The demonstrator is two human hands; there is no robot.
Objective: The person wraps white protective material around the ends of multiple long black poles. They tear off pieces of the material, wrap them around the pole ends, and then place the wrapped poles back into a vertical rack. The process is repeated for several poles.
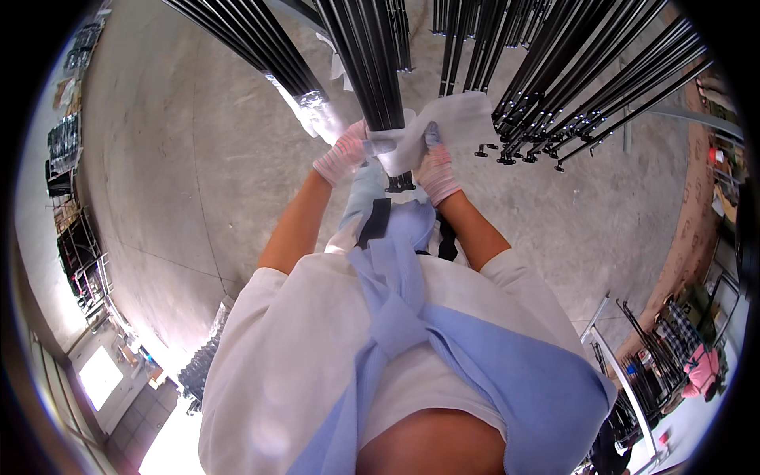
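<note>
A bundle of long black metal rods (366, 67) hangs upright in front of me, with small end fittings (400, 183) showing at its bottom. A white translucent foam sheet (459, 119) passes across the bundle's lower part, its loose end spreading out to the right. My left hand (346, 153), in a pink-and-white striped glove, closes on the sheet and the bundle from the left side. Gloved alike, my right hand (435, 168) grips the sheet just right of the bundle, its grey thumb up against the foam. The left fingertips are partly hidden.
At the upper left hangs another black rod bundle (261, 47), its lower end in shiny clear wrap (317, 111). Many black rods (554, 79) hang close on the right. Concrete floor (158, 158) lies below. A metal frame (621, 372) stands at the lower right.
</note>
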